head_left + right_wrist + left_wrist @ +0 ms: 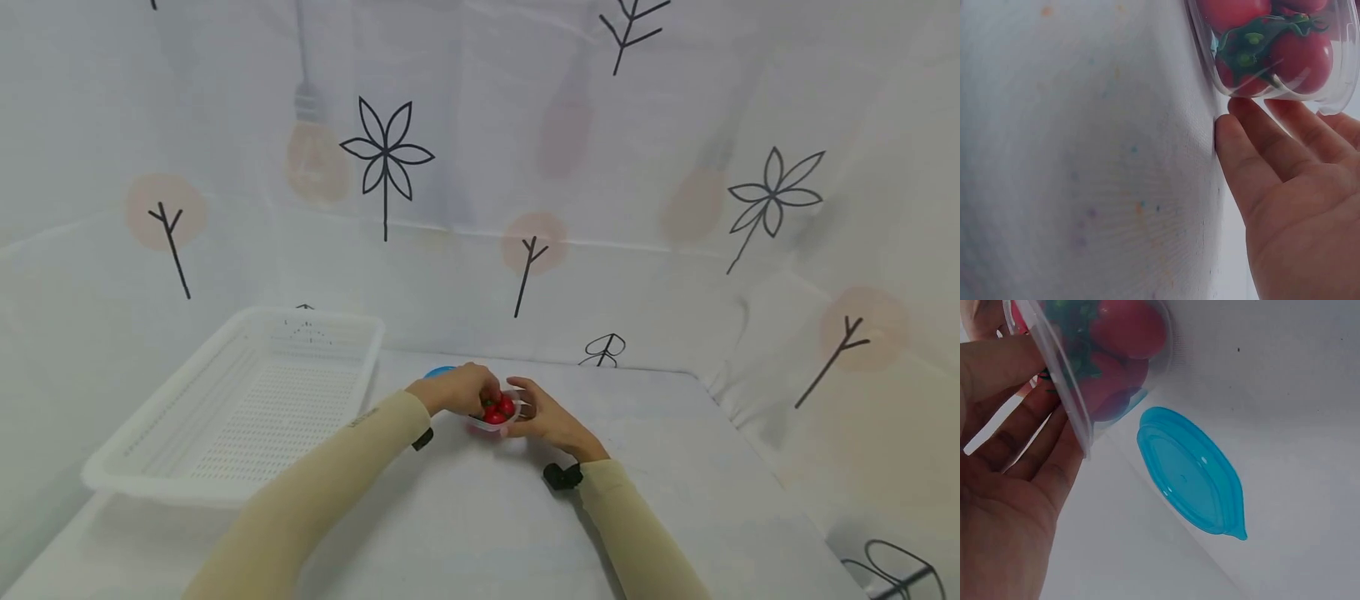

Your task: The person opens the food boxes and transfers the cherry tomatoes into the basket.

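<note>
The left hand (467,388) is bent at the fingers over the open top of a small clear plastic container (1082,434); its fingertips are hidden, so whether they grasp anything cannot be told. The right hand (551,423), fingers extended and slightly spread, touches the container's right end. The container, on the white-covered table (712,467) between the hands, holds glossy round red tomatoes (1300,62) with green stems (1247,44). Just beyond the left wrist, partly covered by it in the head view, lies a translucent blue plastic lid (1185,475) with a corner tab. Farther left stands a large white plastic basket (270,417) with a perforated floor, its near right part overlapped by the cream left sleeve (352,450). Behind hangs a pale plant-patterned cloth (465,167).
</note>
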`<state>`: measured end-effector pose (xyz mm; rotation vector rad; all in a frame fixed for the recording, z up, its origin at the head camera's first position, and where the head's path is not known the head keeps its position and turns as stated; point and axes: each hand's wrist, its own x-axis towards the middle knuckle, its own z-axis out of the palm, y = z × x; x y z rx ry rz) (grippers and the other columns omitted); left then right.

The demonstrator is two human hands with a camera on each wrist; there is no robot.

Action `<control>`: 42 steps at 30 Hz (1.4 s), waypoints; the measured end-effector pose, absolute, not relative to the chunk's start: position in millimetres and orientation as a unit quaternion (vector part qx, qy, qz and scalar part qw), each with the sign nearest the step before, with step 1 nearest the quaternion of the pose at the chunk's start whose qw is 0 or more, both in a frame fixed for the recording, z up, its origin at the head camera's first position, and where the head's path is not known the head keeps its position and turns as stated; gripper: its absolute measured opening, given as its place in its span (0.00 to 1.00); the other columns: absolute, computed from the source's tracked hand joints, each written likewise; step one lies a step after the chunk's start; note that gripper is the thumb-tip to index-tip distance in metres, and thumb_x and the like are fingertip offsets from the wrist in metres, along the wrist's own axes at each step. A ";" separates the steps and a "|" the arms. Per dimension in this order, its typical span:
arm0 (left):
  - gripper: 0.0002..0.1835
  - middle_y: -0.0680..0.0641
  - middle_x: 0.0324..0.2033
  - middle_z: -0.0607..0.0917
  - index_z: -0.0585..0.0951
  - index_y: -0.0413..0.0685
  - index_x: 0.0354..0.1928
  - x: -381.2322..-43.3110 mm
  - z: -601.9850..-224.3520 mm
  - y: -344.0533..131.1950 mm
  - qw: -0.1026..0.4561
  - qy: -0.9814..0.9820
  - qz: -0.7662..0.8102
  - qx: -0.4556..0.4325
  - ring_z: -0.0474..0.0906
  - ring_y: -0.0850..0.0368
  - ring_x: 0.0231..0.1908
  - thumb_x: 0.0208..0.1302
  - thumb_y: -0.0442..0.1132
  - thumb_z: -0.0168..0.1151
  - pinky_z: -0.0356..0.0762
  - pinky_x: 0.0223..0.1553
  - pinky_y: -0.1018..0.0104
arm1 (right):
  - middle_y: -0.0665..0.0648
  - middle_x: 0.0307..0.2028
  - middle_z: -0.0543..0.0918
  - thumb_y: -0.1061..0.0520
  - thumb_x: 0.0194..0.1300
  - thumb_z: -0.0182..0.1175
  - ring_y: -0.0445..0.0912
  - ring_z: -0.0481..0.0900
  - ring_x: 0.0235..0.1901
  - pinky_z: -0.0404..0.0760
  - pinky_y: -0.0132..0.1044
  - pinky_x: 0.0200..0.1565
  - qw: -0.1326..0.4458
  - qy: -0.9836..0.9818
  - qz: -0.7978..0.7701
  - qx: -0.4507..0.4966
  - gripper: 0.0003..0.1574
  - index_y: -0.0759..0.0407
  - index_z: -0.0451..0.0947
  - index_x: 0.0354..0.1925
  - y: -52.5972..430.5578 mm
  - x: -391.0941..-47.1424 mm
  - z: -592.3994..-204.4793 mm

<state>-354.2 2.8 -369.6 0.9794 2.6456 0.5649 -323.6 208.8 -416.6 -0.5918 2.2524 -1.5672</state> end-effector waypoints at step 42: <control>0.08 0.55 0.35 0.79 0.80 0.51 0.41 -353.0 -373.5 -0.4 0.124 0.914 0.187 0.339 0.74 0.59 0.38 0.60 0.33 0.64 0.76 0.42 0.69 | 0.62 0.67 0.62 0.55 0.54 0.71 0.57 0.71 0.60 0.66 0.55 0.61 0.161 0.810 -0.531 -0.189 0.56 0.55 0.49 0.72 202.8 -319.0 -409.8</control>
